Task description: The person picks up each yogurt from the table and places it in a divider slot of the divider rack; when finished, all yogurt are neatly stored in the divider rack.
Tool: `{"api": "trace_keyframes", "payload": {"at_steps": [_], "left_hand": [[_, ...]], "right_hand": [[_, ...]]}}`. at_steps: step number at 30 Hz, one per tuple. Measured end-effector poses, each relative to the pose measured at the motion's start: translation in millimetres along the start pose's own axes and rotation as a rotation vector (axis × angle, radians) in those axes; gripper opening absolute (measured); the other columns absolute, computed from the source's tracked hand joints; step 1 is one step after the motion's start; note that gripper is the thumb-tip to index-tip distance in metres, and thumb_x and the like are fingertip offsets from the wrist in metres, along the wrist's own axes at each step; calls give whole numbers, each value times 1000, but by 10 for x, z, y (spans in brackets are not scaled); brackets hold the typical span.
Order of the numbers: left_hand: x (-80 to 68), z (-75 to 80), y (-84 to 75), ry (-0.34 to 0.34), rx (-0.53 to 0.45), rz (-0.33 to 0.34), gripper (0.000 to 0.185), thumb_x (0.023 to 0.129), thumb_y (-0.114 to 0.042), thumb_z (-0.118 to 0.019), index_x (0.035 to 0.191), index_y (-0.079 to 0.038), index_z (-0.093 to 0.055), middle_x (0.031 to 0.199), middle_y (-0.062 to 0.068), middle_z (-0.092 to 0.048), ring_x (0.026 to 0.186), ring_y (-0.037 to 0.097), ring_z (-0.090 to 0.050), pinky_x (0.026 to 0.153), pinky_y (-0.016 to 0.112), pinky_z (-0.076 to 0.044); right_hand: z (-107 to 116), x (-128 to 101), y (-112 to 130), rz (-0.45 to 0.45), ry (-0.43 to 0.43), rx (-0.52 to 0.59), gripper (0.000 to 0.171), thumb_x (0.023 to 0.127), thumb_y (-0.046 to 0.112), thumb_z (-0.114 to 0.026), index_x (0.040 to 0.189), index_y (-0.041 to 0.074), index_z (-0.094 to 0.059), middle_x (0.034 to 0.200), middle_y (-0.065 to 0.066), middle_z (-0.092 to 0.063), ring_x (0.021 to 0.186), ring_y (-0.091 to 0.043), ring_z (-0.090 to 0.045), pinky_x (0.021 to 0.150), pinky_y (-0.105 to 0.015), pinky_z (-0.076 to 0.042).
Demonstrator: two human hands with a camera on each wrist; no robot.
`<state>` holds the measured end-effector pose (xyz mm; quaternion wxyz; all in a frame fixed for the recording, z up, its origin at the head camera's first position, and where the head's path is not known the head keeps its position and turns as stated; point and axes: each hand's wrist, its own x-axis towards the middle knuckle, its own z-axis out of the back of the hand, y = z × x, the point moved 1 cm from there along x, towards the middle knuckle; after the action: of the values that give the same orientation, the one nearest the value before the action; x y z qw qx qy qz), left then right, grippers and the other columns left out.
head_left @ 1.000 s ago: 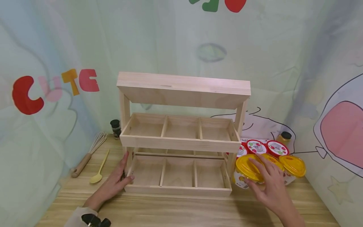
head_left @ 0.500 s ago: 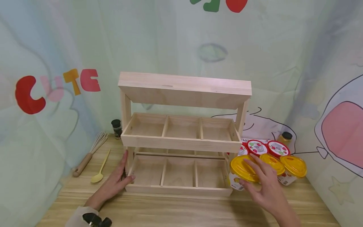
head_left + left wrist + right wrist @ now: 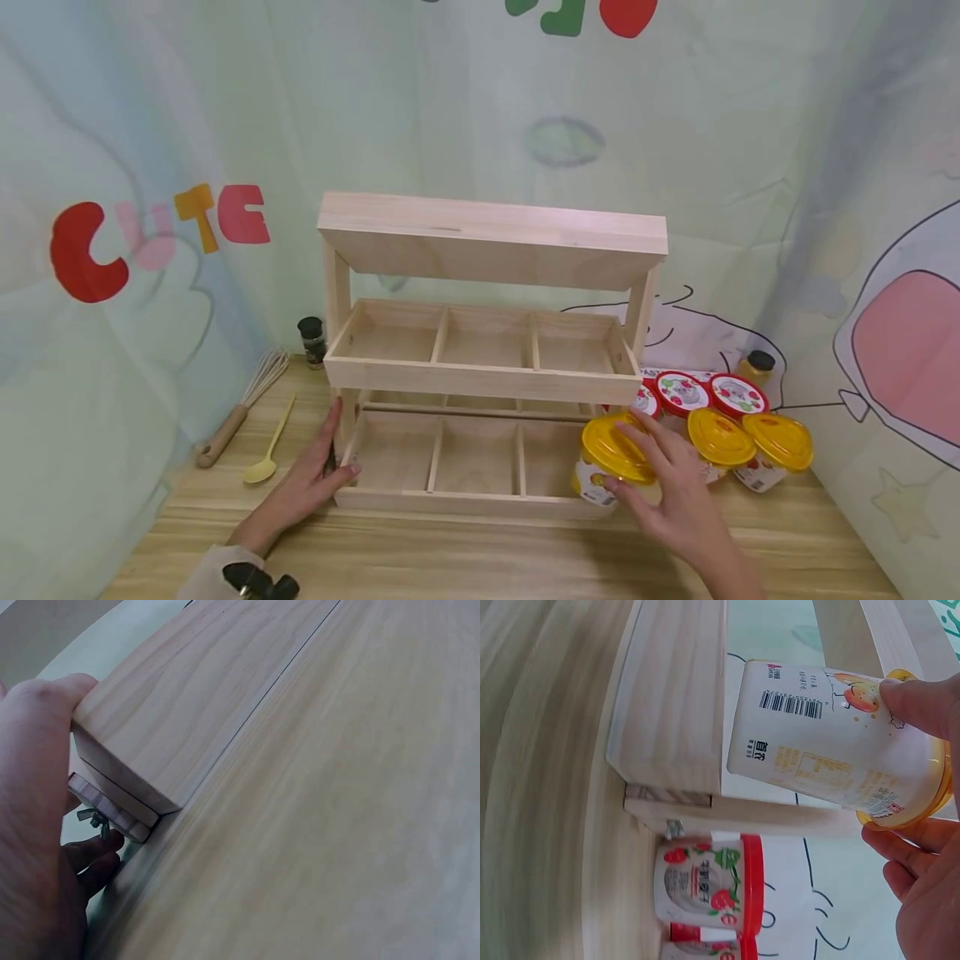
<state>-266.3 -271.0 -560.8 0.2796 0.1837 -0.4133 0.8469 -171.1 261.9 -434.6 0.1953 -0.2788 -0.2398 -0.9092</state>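
A two-tier wooden rack (image 3: 480, 381), each tray split into three compartments, stands in the middle of the table. My left hand (image 3: 303, 479) grips its lower left corner, thumb on the tray's end and fingers behind. In the left wrist view, a wing nut (image 3: 96, 819) shows beside those fingers. My right hand (image 3: 667, 487) pinches a yellow-lidded plastic cup (image 3: 611, 446) around the lid. In the head view the cup overlaps the lower tray's right compartment. From the right wrist, its white side (image 3: 802, 727) shows a barcode and printed fruit, tilted above the tray's edge.
Two more yellow-lidded cups (image 3: 776, 442) stand right of the rack, in front of several red-lidded cups (image 3: 738, 393). A yellow jar with a black cap (image 3: 756, 367) is behind. On the left lie a whisk (image 3: 243, 408) and a yellow spoon (image 3: 270, 446), with a black-capped bottle (image 3: 312, 340).
My right hand has lifted the yellow-lidded cup away from the others and carried it left, over the lower tray's right end. The left hand has kept its grip on the rack.
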Motion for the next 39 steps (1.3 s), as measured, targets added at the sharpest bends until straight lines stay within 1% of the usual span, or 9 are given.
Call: {"api": "trace_keyframes", "payload": {"at_steps": [3,7,11,19,24,26,31,33,39], "left_hand": [[24,42,-162,12,-22,41,106,95,-13,-73,175,-19,-3,182,19,-13,160,0,-13,114,2,-10],[57,81,-320,20,-14,79,108,93,-11,-74,175,-18,-4,176,34,-17,150,-19,-8,110,-2,-11],[56,88,-370,26,12,88,107,94,-11,-74,174,-17,-4,173,38,-18,143,-26,-7,109,-3,-12],[44,98,-352,26,-7,101,107,94,-13,-74,174,-18,-4,174,36,-19,151,-14,-11,111,-1,-11],[33,78,-268,2,7,59,106,94,-14,-74,174,-18,-6,178,27,-21,160,11,-21,114,2,-12],[38,77,-277,-3,12,46,105,94,-13,-75,174,-17,-7,177,28,-22,160,7,-20,114,2,-12],[51,97,-359,11,7,69,106,93,-11,-74,174,-15,-6,173,38,-21,148,-21,-9,112,-2,-11],[45,97,-362,15,4,82,107,94,-12,-74,174,-17,-5,174,37,-20,150,-16,-10,112,-2,-11],[39,80,-287,8,20,66,105,95,-16,-74,175,-20,-5,178,25,-20,163,25,-23,116,4,-11]], "right_hand": [[-58,20,29,24,-9,12,74,81,24,-91,148,28,-62,163,-12,-54,137,-36,-53,108,-56,-36],[-130,44,62,38,-11,34,75,81,24,-91,149,29,-62,163,-15,-53,140,-36,-52,110,-56,-34],[-201,84,106,55,5,68,76,81,23,-91,151,29,-60,163,-16,-52,143,-38,-49,111,-57,-32],[-334,206,203,138,12,68,76,80,26,-91,150,26,-62,161,-14,-55,142,-40,-53,110,-63,-39],[-416,286,260,207,0,67,76,79,28,-92,149,21,-63,159,-14,-57,139,-37,-55,111,-56,-39],[-442,320,286,227,-1,84,76,79,28,-91,150,20,-63,159,-14,-57,140,-36,-54,112,-54,-37],[-515,389,360,237,13,124,76,81,29,-91,151,20,-62,158,-11,-57,140,-32,-55,114,-54,-36],[-546,404,389,233,19,132,76,81,29,-91,151,21,-62,158,-10,-58,138,-32,-55,114,-55,-37],[-627,449,450,232,20,167,75,82,28,-90,151,20,-61,158,-10,-56,137,-32,-55,114,-57,-37]]}}
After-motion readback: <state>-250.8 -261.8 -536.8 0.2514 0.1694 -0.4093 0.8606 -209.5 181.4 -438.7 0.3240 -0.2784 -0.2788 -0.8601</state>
